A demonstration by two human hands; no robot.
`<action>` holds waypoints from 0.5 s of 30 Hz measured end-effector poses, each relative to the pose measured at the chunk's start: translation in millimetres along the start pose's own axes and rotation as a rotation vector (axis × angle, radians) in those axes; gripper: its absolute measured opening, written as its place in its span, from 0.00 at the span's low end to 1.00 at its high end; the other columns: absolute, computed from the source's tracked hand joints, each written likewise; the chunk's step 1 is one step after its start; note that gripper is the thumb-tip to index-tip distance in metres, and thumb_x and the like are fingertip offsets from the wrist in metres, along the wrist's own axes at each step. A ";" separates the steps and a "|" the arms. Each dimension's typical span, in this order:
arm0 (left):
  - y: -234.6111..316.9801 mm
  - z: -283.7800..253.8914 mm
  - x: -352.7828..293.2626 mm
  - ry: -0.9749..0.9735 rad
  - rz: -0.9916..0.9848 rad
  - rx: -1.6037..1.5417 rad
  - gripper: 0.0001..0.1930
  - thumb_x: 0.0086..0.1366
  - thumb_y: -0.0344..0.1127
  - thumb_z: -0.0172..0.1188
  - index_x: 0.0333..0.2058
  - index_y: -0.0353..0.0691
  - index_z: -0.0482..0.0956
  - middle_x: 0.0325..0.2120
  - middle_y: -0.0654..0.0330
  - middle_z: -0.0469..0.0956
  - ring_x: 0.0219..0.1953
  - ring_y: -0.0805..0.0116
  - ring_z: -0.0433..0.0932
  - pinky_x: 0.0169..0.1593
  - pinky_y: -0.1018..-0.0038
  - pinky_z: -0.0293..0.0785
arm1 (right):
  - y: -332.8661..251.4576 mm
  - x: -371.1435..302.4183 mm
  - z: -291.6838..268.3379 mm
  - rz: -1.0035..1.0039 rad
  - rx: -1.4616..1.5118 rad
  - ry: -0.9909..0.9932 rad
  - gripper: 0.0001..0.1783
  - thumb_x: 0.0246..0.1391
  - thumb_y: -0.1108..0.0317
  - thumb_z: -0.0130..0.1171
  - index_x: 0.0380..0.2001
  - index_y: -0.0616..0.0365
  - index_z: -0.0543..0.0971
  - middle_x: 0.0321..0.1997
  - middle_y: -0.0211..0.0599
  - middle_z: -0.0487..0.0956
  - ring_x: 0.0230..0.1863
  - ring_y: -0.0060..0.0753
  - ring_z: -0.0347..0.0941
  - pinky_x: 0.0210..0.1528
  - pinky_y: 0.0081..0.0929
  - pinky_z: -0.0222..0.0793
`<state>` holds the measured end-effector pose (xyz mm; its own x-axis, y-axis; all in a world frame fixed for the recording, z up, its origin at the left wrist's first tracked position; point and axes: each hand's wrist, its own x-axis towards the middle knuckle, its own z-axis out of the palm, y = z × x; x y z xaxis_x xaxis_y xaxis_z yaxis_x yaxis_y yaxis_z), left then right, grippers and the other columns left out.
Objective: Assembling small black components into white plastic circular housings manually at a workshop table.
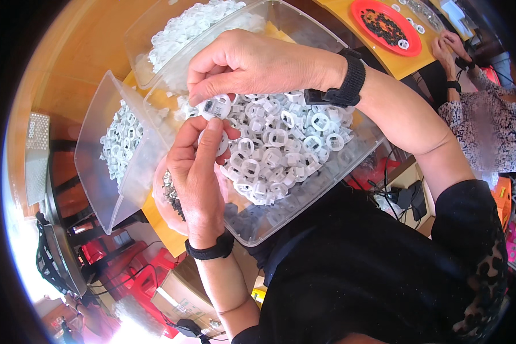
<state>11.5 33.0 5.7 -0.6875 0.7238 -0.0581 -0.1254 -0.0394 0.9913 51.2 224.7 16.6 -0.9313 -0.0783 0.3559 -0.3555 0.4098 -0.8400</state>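
My right hand [246, 62] reaches in from the right over a clear plastic bin [327, 189]. Its thumb and fingers pinch a round white plastic part [217, 108] with a dark rectangular piece at its middle. Below it my left hand [198, 172] is closed, and its thumb tip touches the lower edge of that part. A second round white part [222, 143] sits among the left fingers, mostly covered by the thumb. Under both hands, the bin holds a heap of similar white ring-shaped parts [275, 137], several with square centres.
Behind stands another clear bin of whitish parts [192, 26]; at left, a tilted bin of pale parts [122, 140]. A pink bowl [161, 212] holds small metal pieces. At the far right, a red tray [358, 7] carries small black pieces, near a co-worker's hands [446, 49].
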 end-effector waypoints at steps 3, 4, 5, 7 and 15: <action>1.6 1.6 -1.6 0.004 0.002 0.014 0.07 0.66 0.35 0.55 0.35 0.38 0.76 0.27 0.65 0.77 0.28 0.83 0.68 0.34 0.84 0.62 | -2.7 -0.6 0.1 0.009 0.018 -0.008 0.12 0.60 0.64 0.56 0.31 0.63 0.79 0.23 0.23 0.74 0.25 0.10 0.66 0.27 0.13 0.63; 2.0 3.1 -1.9 0.041 0.006 0.004 0.08 0.67 0.35 0.54 0.34 0.37 0.76 0.27 0.64 0.77 0.27 0.82 0.66 0.33 0.84 0.60 | -3.8 -0.2 0.1 0.028 0.044 -0.012 0.11 0.60 0.64 0.56 0.31 0.63 0.79 0.23 0.23 0.75 0.25 0.10 0.66 0.27 0.12 0.63; 2.3 3.7 -2.0 0.078 0.010 -0.006 0.09 0.67 0.36 0.52 0.34 0.36 0.75 0.27 0.63 0.76 0.27 0.81 0.65 0.32 0.84 0.58 | -4.3 -0.1 0.1 0.024 0.045 -0.014 0.11 0.60 0.64 0.56 0.31 0.63 0.79 0.23 0.23 0.75 0.25 0.10 0.66 0.27 0.12 0.63; 0.6 0.4 -1.0 0.058 0.018 -0.028 0.09 0.67 0.35 0.52 0.34 0.36 0.75 0.27 0.63 0.76 0.27 0.81 0.65 0.32 0.84 0.59 | -5.6 -1.2 -1.2 0.084 0.140 -0.017 0.10 0.60 0.66 0.55 0.35 0.62 0.81 0.25 0.22 0.75 0.25 0.10 0.64 0.27 0.11 0.62; -0.7 -1.8 -1.5 0.051 0.005 -0.099 0.08 0.68 0.35 0.53 0.36 0.37 0.76 0.33 0.63 0.77 0.34 0.79 0.72 0.36 0.83 0.62 | -7.7 -0.4 -7.1 0.008 0.190 -0.035 0.12 0.59 0.68 0.55 0.40 0.63 0.82 0.22 0.24 0.75 0.21 0.13 0.62 0.26 0.14 0.61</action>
<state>11.3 30.7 4.8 -0.7232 0.6878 -0.0619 -0.1905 -0.1126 0.9752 54.9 228.0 25.8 -0.9351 -0.1086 0.3372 -0.3537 0.2316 -0.9062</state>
